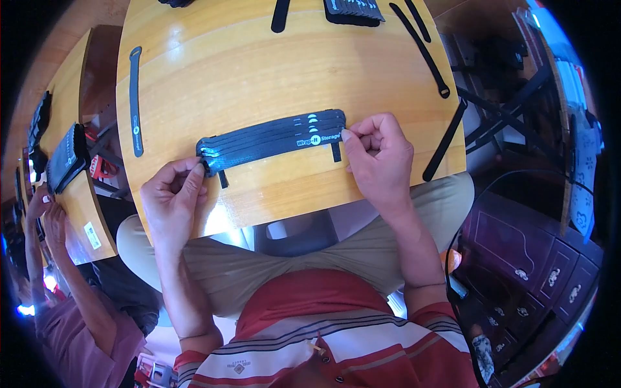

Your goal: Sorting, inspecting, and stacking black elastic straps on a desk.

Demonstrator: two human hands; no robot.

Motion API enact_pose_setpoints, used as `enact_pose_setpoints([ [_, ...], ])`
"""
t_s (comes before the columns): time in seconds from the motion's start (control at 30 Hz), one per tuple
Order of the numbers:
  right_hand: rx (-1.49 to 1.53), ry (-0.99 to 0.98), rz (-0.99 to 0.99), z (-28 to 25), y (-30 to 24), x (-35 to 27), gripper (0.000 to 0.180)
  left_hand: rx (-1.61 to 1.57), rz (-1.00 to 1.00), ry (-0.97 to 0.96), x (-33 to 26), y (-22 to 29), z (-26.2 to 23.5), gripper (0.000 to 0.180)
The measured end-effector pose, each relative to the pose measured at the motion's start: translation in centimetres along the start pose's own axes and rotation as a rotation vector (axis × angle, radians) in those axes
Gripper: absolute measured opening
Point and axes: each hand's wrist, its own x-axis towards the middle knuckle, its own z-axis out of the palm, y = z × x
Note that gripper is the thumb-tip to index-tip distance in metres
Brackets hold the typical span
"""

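Note:
A fanned bundle of black fabric straps (265, 143) with white print lies across the table in front of me. Its straps overlap in stepped layers. My left hand (173, 197) is closed, thumb and fingers pinching the bundle's left end. At the opposite end, my right hand (383, 155) grips the lower right corner between thumb and curled fingers. Two short black tabs stick out below the bundle, one near each end; the right one (336, 152) hangs close to my right fingertips.
A single grey-black strap (135, 103) lies at the table's left. Loose black straps (424, 53) lie along the right side, and a strap stack (354, 11) sits at the far edge. On a neighbouring table (71, 220), another person's hands (52, 216) work near more black strap bundles (66, 158).

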Motion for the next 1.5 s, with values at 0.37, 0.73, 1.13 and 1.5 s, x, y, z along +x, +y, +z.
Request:
enact_pose_setpoints([
  [0.37, -0.012, 0.015, 0.01, 0.3, 0.1, 0.0, 0.014, 0.007, 0.007, 0.002, -0.1, 0.0, -0.1, 0.015],
  [0.73, 0.079, 0.113, -0.012, 0.8, 0.2, 0.0, 0.02, 0.002, -0.034, 0.008, -0.1, 0.7, 0.3, 0.014],
  [1.13, 0.121, 0.088, 0.028, 0.7, -0.3, -0.2, 0.02, -0.016, -0.055, 0.015, -0.2, 0.7, 0.4, 0.016],
  [1.5, 0.089, 0.086, -0.037, 0.7, 0.1, -0.1, 0.023, 0.003, -0.06, 0.005, -0.2, 1.1, 0.4, 0.017],
])
